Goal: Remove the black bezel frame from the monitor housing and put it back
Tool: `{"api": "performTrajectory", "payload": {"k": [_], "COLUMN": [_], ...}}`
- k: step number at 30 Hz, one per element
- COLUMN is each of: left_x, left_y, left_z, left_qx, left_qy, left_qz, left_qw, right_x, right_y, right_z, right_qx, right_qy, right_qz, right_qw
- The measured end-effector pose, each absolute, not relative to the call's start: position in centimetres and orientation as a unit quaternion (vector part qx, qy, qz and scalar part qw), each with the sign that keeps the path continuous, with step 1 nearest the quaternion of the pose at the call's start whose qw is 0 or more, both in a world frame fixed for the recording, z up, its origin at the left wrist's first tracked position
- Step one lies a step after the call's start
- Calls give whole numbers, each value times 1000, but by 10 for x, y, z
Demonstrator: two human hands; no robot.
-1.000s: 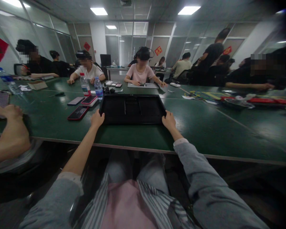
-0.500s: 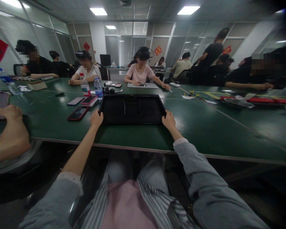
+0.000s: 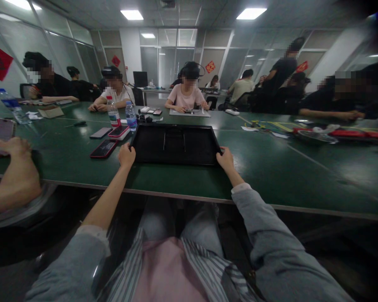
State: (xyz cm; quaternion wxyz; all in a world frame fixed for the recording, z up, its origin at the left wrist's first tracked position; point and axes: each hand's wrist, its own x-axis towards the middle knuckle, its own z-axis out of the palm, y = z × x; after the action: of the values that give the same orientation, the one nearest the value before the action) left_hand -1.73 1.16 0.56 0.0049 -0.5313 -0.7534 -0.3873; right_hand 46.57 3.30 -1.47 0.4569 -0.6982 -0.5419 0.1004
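Observation:
A black rectangular tray point(image 3: 145, 147) with a raised rim lies on the green table in front of me. Two thin shiny strips and a dark raised part sit near its middle. My left hand point(image 3: 126, 155) is closed on the tray's left edge, and my right hand point(image 3: 225, 158) grips its right edge. Left of my left hand lies a phone point(image 3: 103, 149) with a red rim. Some of my fingertips are hidden behind the rim.
Behind the tray stand two water bottles point(image 3: 131, 117). More phones point(image 3: 101, 133) lie beside them. At the left, another person's hand point(image 3: 14, 144) holds a phone. Cords and a red item point(image 3: 349, 134) lie at the right. The table's front edge point(image 3: 176, 195) runs before my lap.
My hands keep hold of the tray, which has hardly moved. Across the table, a person's outstretched arm has drawn back toward their body.

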Motion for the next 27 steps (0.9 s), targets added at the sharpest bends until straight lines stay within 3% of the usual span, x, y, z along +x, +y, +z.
{"api": "performTrajectory", "payload": {"k": [8,15,21,27], "left_x": [-18,-20,-19,-20], "left_y": [13,15,14,13], "left_z": [5,2,4,4], "left_qx": [-462,-460,-457,-458], "left_qy": [-803,-806,-810,-814], "left_qz": [-376,-374,-366,-355], "left_qw": [7,-5,-23,-33], "right_x": [446,440,457,512], "right_y": [48,53,53,41], "right_z": [-15,-9,-7,-2], "right_qx": [-664,-635,-664,-737], "right_qy": [-521,-487,-433,-356], "right_qz": [201,218,151,-7], "right_qw": [498,558,591,574]}}
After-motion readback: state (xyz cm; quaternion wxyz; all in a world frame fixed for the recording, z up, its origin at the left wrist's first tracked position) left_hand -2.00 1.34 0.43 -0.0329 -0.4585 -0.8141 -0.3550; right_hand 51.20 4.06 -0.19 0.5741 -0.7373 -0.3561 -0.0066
